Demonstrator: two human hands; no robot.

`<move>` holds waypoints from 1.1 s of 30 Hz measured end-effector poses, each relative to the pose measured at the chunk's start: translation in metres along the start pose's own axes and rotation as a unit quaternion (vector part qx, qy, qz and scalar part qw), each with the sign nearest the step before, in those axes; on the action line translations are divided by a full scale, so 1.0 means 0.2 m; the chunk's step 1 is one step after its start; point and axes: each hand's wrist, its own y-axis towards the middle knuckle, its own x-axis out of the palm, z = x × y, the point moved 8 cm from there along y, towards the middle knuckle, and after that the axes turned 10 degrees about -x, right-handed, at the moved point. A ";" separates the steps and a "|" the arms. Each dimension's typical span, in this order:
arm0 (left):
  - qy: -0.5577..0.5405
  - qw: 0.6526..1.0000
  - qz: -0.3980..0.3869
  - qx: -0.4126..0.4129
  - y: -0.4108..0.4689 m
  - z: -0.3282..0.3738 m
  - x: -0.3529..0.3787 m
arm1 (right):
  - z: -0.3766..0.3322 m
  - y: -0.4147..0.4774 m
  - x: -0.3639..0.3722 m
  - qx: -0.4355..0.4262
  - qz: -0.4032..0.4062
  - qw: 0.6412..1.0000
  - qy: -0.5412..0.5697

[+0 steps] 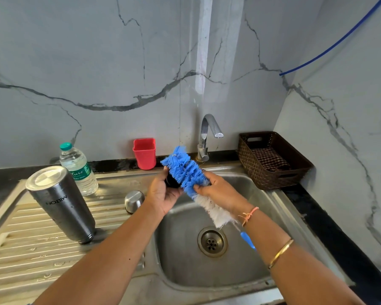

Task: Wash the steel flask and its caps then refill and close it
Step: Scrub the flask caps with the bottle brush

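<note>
The steel flask (61, 203) stands upside down on the ribbed drainboard at the left. A domed steel cap (134, 200) rests on the drainboard beside the sink basin (257, 256). My left hand (163, 195) grips a small black inner cap (172, 180) above the basin. My right hand (218, 188) holds a bottle brush (190, 175) by its blue and white bristles, pressing the blue end against the black cap. The brush's blue handle (248, 239) pokes out below my right wrist.
A plastic water bottle (78, 170) with a green cap stands behind the flask. A red cup (144, 153) sits at the wall. The tap (207, 137) is off. A brown woven basket (273, 160) holding a checked cloth stands on the counter at the right.
</note>
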 end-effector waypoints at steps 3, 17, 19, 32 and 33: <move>0.001 1.000 0.007 0.019 0.00 0.04 -0.01 | 0.03 -0.03 0.03 0.010 -0.022 1.000 -0.001; -0.051 0.996 0.062 0.050 0.05 0.15 -0.18 | 0.10 -0.10 -0.10 0.028 -0.063 0.998 -0.011; -0.051 0.995 0.064 0.049 0.03 0.16 -0.19 | 0.11 -0.10 -0.16 0.033 -0.026 0.999 -0.002; 0.042 0.999 0.032 0.012 -0.04 0.10 -0.14 | 0.19 -0.04 -0.10 0.051 0.037 0.990 -0.127; 0.049 0.998 0.033 0.014 -0.05 0.10 -0.14 | 0.19 -0.04 -0.10 0.049 0.042 0.990 -0.124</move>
